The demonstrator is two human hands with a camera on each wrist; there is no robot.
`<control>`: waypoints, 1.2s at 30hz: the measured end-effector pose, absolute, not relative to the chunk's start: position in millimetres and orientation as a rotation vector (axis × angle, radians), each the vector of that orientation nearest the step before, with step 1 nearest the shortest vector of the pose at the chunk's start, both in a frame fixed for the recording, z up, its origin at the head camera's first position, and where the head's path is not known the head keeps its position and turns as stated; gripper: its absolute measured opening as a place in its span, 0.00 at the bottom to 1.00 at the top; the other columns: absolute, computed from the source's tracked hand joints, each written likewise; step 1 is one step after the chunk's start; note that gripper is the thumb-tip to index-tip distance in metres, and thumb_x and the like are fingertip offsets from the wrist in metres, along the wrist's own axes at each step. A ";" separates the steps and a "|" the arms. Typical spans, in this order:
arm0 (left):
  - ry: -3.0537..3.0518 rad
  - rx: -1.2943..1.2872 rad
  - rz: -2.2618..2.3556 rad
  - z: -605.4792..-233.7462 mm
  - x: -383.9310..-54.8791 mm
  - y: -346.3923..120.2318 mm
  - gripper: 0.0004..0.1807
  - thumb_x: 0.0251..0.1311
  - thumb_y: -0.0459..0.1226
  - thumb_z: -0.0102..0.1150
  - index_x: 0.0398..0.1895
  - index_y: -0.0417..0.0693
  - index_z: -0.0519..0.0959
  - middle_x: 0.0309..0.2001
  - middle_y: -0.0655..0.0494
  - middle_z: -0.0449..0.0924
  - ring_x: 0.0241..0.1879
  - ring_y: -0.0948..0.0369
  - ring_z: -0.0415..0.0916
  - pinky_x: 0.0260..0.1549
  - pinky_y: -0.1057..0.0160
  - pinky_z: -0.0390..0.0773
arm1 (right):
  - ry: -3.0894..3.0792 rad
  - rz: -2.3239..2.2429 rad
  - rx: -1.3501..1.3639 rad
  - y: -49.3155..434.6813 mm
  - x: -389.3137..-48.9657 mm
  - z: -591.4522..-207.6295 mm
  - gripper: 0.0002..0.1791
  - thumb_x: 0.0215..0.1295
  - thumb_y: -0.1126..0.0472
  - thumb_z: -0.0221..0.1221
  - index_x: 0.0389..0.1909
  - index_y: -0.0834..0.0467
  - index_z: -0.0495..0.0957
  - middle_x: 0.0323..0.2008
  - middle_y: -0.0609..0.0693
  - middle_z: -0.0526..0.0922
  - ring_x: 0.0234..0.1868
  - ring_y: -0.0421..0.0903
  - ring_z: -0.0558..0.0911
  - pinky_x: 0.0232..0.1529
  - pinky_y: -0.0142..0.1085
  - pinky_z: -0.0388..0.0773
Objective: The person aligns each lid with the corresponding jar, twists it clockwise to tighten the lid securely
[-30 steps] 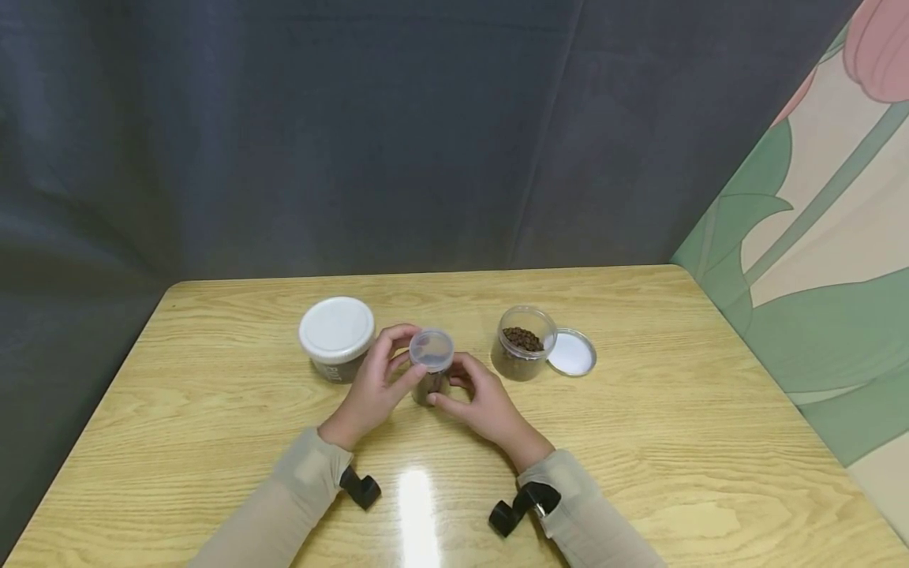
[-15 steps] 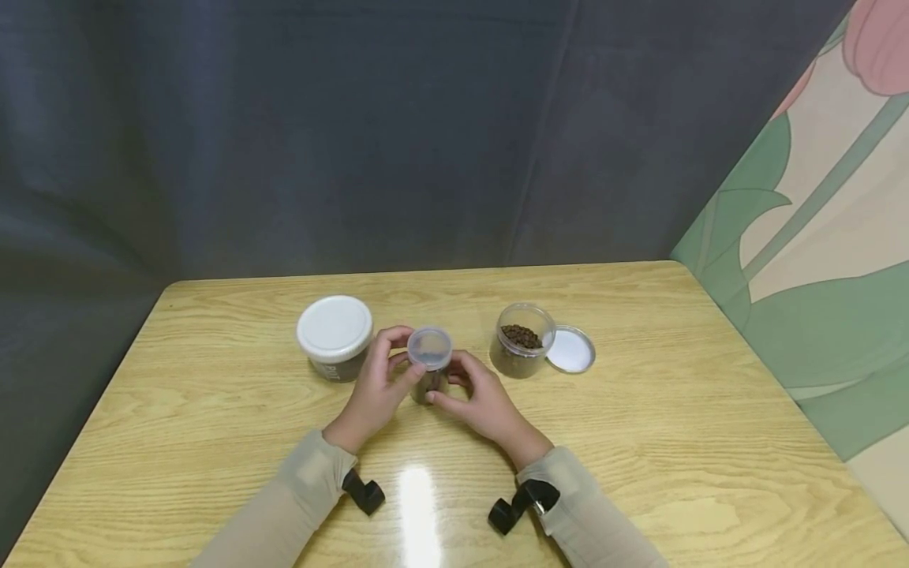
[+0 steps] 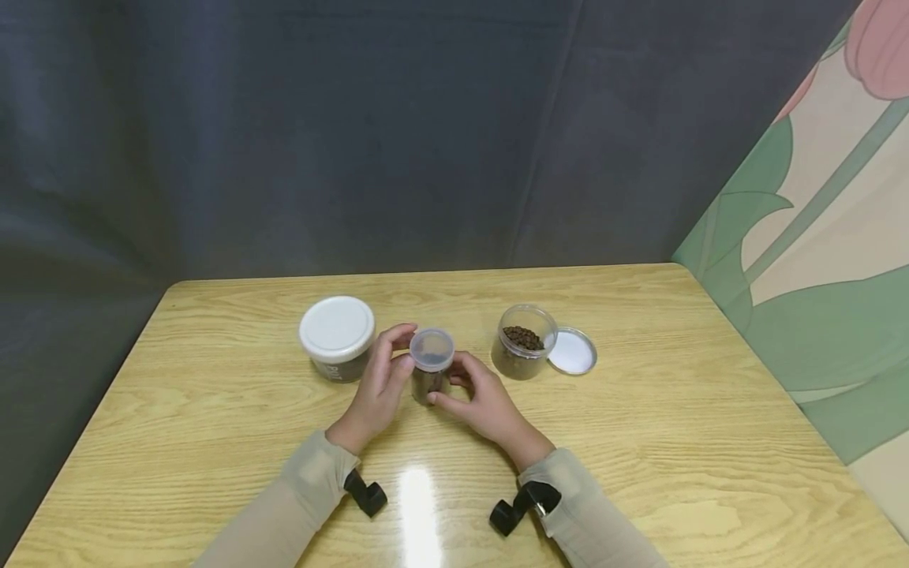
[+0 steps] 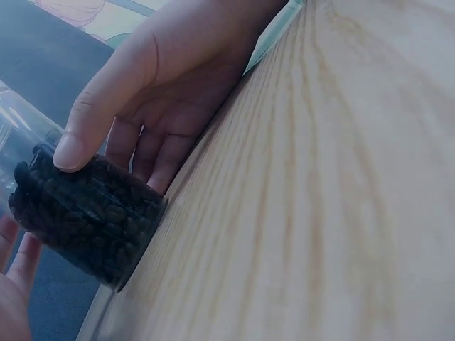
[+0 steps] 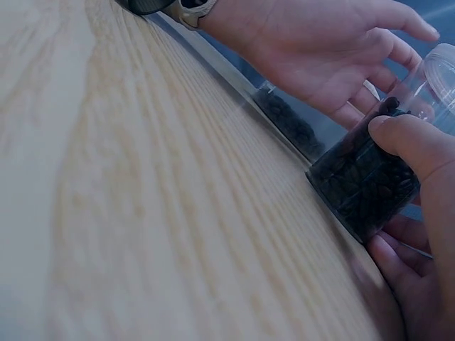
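Note:
A small clear jar [image 3: 424, 383] of dark beans stands upright on the table, its translucent lid [image 3: 432, 349] on top. Thumb and fingers of my right hand [image 3: 491, 406] grip its lower part from the right; in the left wrist view the thumb presses the jar's wall [image 4: 92, 220]. At the jar's left side is my left hand [image 3: 376, 394], its fingers loosely bent and its thumb off the lid. The right wrist view shows this left hand [image 5: 320, 53] open beside the jar [image 5: 366, 177], not wrapped round it.
On the left stands a wider tub [image 3: 337, 331] with a white lid. To the right is an uncovered clear jar [image 3: 521, 366] partly filled with brown beans, and a round white lid [image 3: 572, 352] lies against it. A dark curtain [image 3: 426, 142] hangs behind the table [image 3: 682, 442].
My left thumb has come off the small jar's lid and the left hand has eased slightly to the left. The right hand keeps its grip, and the jar stays in place.

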State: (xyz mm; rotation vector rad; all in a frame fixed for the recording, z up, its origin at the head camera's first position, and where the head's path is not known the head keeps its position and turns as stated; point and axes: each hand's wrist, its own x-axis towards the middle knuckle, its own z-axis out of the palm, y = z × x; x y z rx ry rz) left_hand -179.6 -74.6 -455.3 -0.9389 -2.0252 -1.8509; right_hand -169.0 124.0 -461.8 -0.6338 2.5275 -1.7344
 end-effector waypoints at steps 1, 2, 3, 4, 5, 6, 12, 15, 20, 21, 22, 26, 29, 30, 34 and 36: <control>-2.019 -0.940 -1.859 -455.6 -179.5 -74.6 0.25 0.80 0.39 0.42 0.70 0.31 0.58 0.62 0.33 0.63 0.60 0.47 0.65 0.60 0.68 0.76 | 2.527 -1.737 -0.637 124.0 -169.1 -462.1 0.30 0.61 0.62 0.72 0.63 0.61 0.74 0.58 0.55 0.80 0.58 0.52 0.79 0.63 0.46 0.79; -2.017 -0.937 -1.864 -455.9 -179.4 -74.4 0.27 0.80 0.42 0.43 0.70 0.30 0.58 0.62 0.33 0.63 0.60 0.47 0.65 0.61 0.68 0.75 | 2.525 -1.738 -0.634 124.0 -169.1 -462.1 0.30 0.61 0.62 0.72 0.63 0.61 0.74 0.57 0.55 0.80 0.58 0.52 0.79 0.63 0.46 0.79; -2.019 -0.931 -1.869 -456.2 -179.4 -74.4 0.29 0.80 0.46 0.44 0.69 0.30 0.57 0.62 0.33 0.63 0.60 0.48 0.65 0.61 0.67 0.75 | 2.523 -1.739 -0.631 124.0 -169.3 -462.4 0.30 0.61 0.62 0.72 0.63 0.61 0.74 0.57 0.55 0.80 0.58 0.52 0.79 0.63 0.46 0.79; -2.023 -0.924 -1.876 -456.4 -179.3 -74.4 0.32 0.79 0.49 0.46 0.68 0.31 0.58 0.62 0.34 0.63 0.61 0.48 0.64 0.61 0.66 0.75 | 2.521 -1.740 -0.629 123.9 -169.4 -462.3 0.30 0.61 0.62 0.72 0.63 0.61 0.74 0.57 0.55 0.80 0.58 0.52 0.79 0.63 0.45 0.78; -2.028 -0.915 -1.878 -456.5 -179.3 -74.2 0.34 0.77 0.52 0.48 0.68 0.31 0.58 0.62 0.35 0.63 0.61 0.49 0.64 0.62 0.65 0.75 | 2.519 -1.741 -0.621 123.8 -169.2 -462.1 0.30 0.61 0.62 0.72 0.63 0.60 0.74 0.58 0.55 0.80 0.59 0.51 0.79 0.64 0.45 0.78; -2.036 -0.905 -1.877 -456.3 -179.0 -74.0 0.36 0.76 0.54 0.49 0.67 0.31 0.58 0.62 0.36 0.63 0.60 0.50 0.64 0.62 0.64 0.75 | 2.520 -1.739 -0.619 123.8 -169.4 -462.4 0.30 0.61 0.62 0.72 0.63 0.60 0.74 0.58 0.54 0.80 0.59 0.51 0.79 0.64 0.44 0.78; -2.065 -0.878 -1.863 -454.9 -177.9 -73.1 0.31 0.75 0.50 0.53 0.65 0.34 0.61 0.61 0.39 0.65 0.60 0.51 0.65 0.63 0.52 0.77 | 2.530 -1.740 -0.635 124.3 -169.1 -463.1 0.30 0.61 0.62 0.71 0.63 0.61 0.74 0.57 0.55 0.80 0.58 0.51 0.79 0.63 0.45 0.79; -2.078 -0.880 -1.843 -454.9 -177.5 -73.5 0.27 0.77 0.46 0.51 0.66 0.35 0.62 0.62 0.39 0.65 0.61 0.50 0.65 0.63 0.47 0.76 | 2.531 -1.743 -0.644 124.5 -169.2 -463.2 0.30 0.61 0.62 0.72 0.63 0.61 0.74 0.57 0.55 0.80 0.58 0.52 0.80 0.63 0.45 0.79; -2.092 -0.891 -1.814 -454.7 -177.4 -73.7 0.24 0.78 0.43 0.48 0.67 0.36 0.63 0.62 0.40 0.65 0.61 0.49 0.66 0.62 0.43 0.76 | 2.533 -1.734 -0.633 124.4 -169.4 -463.4 0.30 0.60 0.62 0.72 0.63 0.60 0.74 0.57 0.54 0.80 0.58 0.51 0.79 0.63 0.44 0.78; -2.091 -0.898 -1.810 -454.8 -177.6 -73.7 0.23 0.78 0.42 0.48 0.67 0.36 0.63 0.62 0.40 0.65 0.61 0.49 0.66 0.62 0.45 0.76 | 2.535 -1.730 -0.630 124.4 -169.4 -463.4 0.30 0.60 0.62 0.72 0.63 0.60 0.74 0.57 0.54 0.80 0.58 0.50 0.79 0.63 0.44 0.78; -2.089 -0.902 -1.807 -454.7 -177.8 -73.7 0.22 0.79 0.41 0.47 0.67 0.36 0.64 0.62 0.40 0.65 0.61 0.49 0.66 0.63 0.47 0.76 | 2.534 -1.726 -0.622 124.4 -169.4 -463.2 0.31 0.60 0.62 0.72 0.63 0.60 0.74 0.58 0.54 0.80 0.58 0.50 0.79 0.63 0.43 0.78; -2.070 -0.927 -1.790 -455.1 -178.6 -73.3 0.21 0.80 0.38 0.44 0.69 0.35 0.65 0.62 0.38 0.65 0.61 0.51 0.66 0.63 0.57 0.77 | 2.537 -1.718 -0.617 124.7 -169.1 -462.8 0.31 0.60 0.62 0.72 0.63 0.60 0.74 0.58 0.54 0.80 0.58 0.50 0.79 0.63 0.44 0.78; -2.059 -0.934 -1.780 -455.8 -179.0 -73.1 0.21 0.80 0.37 0.41 0.70 0.34 0.65 0.61 0.37 0.65 0.61 0.53 0.66 0.62 0.64 0.76 | 2.536 -1.714 -0.612 124.6 -168.8 -462.3 0.31 0.60 0.63 0.72 0.64 0.59 0.74 0.58 0.53 0.80 0.59 0.50 0.79 0.64 0.44 0.78; -2.052 -0.935 -1.792 -456.1 -179.2 -73.1 0.22 0.80 0.37 0.41 0.70 0.33 0.64 0.61 0.36 0.65 0.61 0.54 0.66 0.62 0.65 0.76 | 2.535 -1.715 -0.612 124.6 -168.8 -462.2 0.31 0.60 0.63 0.72 0.64 0.59 0.73 0.58 0.53 0.80 0.59 0.50 0.79 0.64 0.44 0.78; -2.025 -0.930 -1.865 -456.9 -179.4 -72.9 0.24 0.80 0.38 0.43 0.69 0.31 0.58 0.62 0.35 0.62 0.60 0.56 0.64 0.61 0.69 0.75 | 2.532 -1.723 -0.618 124.2 -169.0 -462.6 0.31 0.60 0.63 0.72 0.64 0.60 0.73 0.58 0.54 0.80 0.59 0.50 0.79 0.64 0.43 0.78; -2.016 -0.921 -1.890 -456.6 -179.1 -72.6 0.26 0.78 0.41 0.47 0.67 0.30 0.57 0.61 0.36 0.62 0.60 0.56 0.64 0.61 0.68 0.75 | 2.530 -1.726 -0.625 124.1 -169.1 -462.8 0.31 0.60 0.63 0.72 0.64 0.60 0.73 0.58 0.55 0.80 0.59 0.51 0.79 0.64 0.43 0.78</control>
